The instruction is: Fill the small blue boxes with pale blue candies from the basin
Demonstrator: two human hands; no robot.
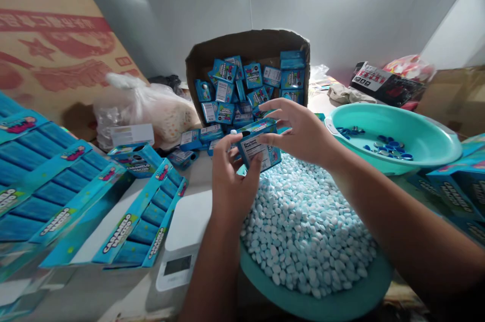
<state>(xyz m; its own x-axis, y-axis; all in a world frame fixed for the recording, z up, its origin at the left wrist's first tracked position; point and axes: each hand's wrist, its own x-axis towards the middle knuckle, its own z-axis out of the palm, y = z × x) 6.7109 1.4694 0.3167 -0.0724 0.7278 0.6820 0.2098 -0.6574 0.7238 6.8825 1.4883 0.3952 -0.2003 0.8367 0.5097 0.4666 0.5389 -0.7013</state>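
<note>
Crowded counter [125, 291] by grey wall; left hand [227, 175] grips small blue box [259, 150], right hand [299, 132] fingers pinch its flap above basin of candies [303, 231].

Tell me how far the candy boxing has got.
Looks done: many small blue boxes lie piled in the cardboard carton, and display trays on the left hold rows. In hand: the left hand and right hand hold one candy box over the teal basin. Left: a big heap of pale blue candies fills that basin.
</note>
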